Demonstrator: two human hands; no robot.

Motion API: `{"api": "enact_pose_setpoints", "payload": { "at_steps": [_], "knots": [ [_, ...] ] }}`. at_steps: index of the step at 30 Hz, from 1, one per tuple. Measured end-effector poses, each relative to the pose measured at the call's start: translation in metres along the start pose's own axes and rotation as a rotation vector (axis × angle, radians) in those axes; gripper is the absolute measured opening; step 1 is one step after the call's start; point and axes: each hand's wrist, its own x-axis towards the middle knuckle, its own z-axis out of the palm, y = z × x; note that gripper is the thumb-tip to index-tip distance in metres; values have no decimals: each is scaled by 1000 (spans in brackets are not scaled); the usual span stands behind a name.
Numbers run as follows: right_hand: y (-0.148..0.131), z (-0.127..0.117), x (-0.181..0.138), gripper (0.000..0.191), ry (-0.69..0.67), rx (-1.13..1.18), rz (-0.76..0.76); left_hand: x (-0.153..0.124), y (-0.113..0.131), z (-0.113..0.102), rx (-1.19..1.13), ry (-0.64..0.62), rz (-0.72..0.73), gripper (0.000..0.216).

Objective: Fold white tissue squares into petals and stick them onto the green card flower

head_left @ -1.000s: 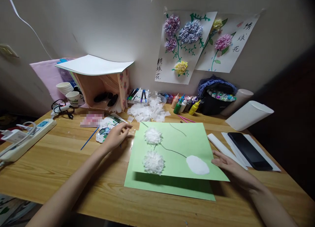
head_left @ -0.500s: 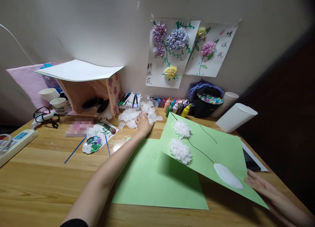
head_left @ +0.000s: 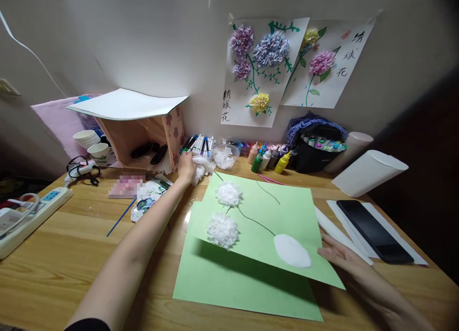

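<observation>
My left hand (head_left: pixel 186 167) reaches to the back of the table, its fingers closed against a bunched heap of white tissue paper pieces (head_left: pixel 203 168); some fingers are hidden. At the right, my right hand (head_left: pixel 335 254) pinches the edge of a light green sheet (head_left: pixel 287 202). The sheet is tilted, its near edge raised over a second green sheet (head_left: pixel 247 292) lying flat. On the held sheet are two fluffy white paper flowers (head_left: pixel 223 230), thin dark drawn stems and a flat white oval (head_left: pixel 293 250).
Behind the sheets stand a clear bowl (head_left: pixel 225 156), paint bottles (head_left: pixel 265 159) and markers (head_left: pixel 201 145). A phone (head_left: pixel 375 230) and a white cylinder (head_left: pixel 369 173) are at right. A paint palette (head_left: pixel 138 211), brush (head_left: pixel 121 217) and power strip (head_left: pixel 34 221) are at left.
My left hand has moved left, and the tissue pieces have shifted and bunched with it. My right hand has brought the held green sheet left over the lower one. The camera view has shifted.
</observation>
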Motion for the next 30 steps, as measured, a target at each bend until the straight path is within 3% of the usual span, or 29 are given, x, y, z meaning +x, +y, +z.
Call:
{"api": "enact_pose_setpoints", "payload": {
  "at_steps": [4,11,17,20,25,27,30],
  "knots": [
    [1,26,15,67,-95,-89,11,7,-16,-7,99,-47,116,32],
    [11,53,40,59,-203,-139,20,-3,-15,-13,183,-114,216,28],
    [2,58,65,46,-51,-260,-77,-29,-13,-43,101,-135,364,63],
    [-1,54,77,37,-58,-404,-105,-59,-9,-55,-5,-106,473,65],
    [-4,49,88,33,34,-505,-225,-133,7,-53,-204,-206,668,35],
    [-5,50,91,29,146,-616,-364,-164,23,-49,-231,-290,722,32],
    [-3,53,93,25,316,-774,-628,-201,54,-47,-212,-470,850,46]
  ]
}}
